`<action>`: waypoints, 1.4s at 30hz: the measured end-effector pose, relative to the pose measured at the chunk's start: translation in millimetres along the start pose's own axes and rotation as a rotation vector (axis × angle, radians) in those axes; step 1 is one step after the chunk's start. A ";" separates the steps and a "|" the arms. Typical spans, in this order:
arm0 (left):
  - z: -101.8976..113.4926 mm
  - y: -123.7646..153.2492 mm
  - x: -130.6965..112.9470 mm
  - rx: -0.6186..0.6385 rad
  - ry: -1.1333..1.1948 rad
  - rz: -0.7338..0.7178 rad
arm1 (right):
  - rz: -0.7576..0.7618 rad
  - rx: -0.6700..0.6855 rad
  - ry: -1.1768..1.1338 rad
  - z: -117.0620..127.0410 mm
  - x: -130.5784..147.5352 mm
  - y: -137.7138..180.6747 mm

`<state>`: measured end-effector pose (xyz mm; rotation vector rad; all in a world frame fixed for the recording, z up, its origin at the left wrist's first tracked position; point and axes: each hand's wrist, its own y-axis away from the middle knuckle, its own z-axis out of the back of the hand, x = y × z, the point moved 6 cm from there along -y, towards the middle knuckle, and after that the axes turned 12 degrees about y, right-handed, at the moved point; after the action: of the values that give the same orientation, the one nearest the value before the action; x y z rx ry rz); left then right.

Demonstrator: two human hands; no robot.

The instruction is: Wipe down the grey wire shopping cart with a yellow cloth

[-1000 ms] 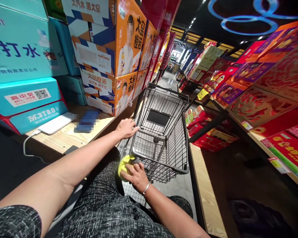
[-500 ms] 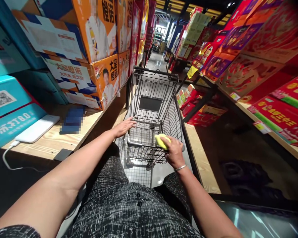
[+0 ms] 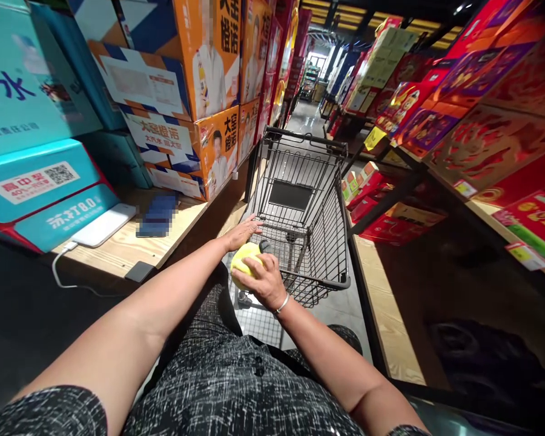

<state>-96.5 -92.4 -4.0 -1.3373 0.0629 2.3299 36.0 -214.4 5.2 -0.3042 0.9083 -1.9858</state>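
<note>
Yellow cloth [image 3: 240, 261] moved left, right grip [image 3: 267, 283] clasping it, left hand [image 3: 243, 235] outstretched near "大窑橙诺" cartons [image 3: 220, 150].

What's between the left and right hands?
In the head view, a yellow cloth, held by the right hand, lies between it and the left hand, with a dark rounded piece at the cloth's edge.

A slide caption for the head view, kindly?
Left hand at a shopping cart, right hand holding yellow cloth at its corner.

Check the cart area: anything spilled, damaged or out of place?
The cart shows no spill or damage. A white device with a cable lies on the left shelf; it looks odd loose beside boxed goods.
</note>
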 end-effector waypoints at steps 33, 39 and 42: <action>-26.0 2.3 -28.6 -0.043 -0.504 0.165 | -0.204 0.791 0.080 -68.8 -14.7 157.4; -18.2 3.9 -21.9 -0.184 -0.539 0.101 | -0.184 0.969 0.036 -85.7 -3.6 172.4; -6.2 7.1 -23.3 -0.256 -0.562 0.023 | -0.162 0.802 0.081 -49.0 -23.3 141.2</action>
<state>-84.4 -108.7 10.7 -0.7372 -0.4068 2.7127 112.8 -217.4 -125.1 0.1671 0.0811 -2.3460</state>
